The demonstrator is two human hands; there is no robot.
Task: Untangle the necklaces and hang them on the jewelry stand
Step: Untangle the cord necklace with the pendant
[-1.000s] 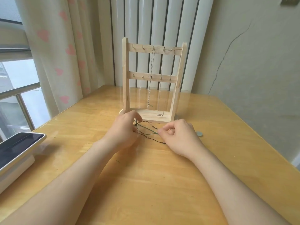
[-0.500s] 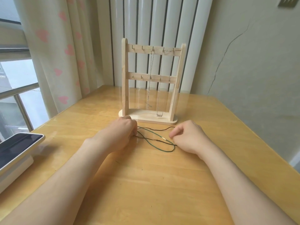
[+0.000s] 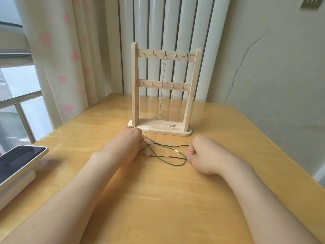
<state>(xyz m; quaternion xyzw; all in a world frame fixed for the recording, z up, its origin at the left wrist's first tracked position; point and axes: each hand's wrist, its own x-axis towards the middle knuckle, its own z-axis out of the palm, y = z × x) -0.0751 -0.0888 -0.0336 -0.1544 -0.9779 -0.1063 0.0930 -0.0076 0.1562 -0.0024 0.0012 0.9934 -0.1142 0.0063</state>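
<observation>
Green and brown cord necklaces (image 3: 176, 151) are crossing mid-frame, pinched by left grip (image 3: 128, 145) and right grip (image 3: 205, 155); tugging risks tightening tangles.

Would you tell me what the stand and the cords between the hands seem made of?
Jewelry stand: pale wood, matte, visible grain, with small metal-looking hooks. Green cord and brown cord: thin, limp, matte, probably braided thread; too fine for certainty.
</observation>
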